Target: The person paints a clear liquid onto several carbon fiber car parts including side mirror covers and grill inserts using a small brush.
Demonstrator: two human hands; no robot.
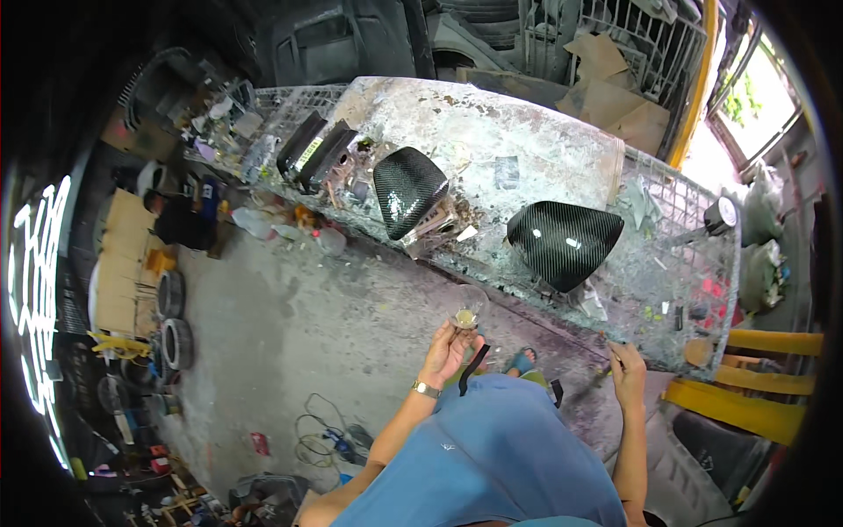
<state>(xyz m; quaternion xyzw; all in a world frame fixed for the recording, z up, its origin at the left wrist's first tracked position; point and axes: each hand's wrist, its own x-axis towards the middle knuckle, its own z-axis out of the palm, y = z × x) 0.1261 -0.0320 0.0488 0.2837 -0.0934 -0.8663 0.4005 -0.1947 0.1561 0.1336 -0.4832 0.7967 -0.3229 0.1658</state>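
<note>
— What is held by the left hand (450,353)?
— A small clear cup (466,315), with something yellowish at its bottom, is gripped by the closed fingers. It is held above the floor (263,325), just off the near edge of the desk (562,140).
— And by the right hand (627,373)?
— That hand is raised near the desk's near edge, towards its right end. Its fingers are drawn close together, but whether anything thin is pinched there cannot be told.
— What is carried on the desk?
— Two glossy black shells with a woven pattern are set well apart: the left shell (406,189) is placed beyond the cup and to its left, the right shell (565,241) beyond it and to its right. Two long dark parts (329,156) are laid side by side farther left.
</note>
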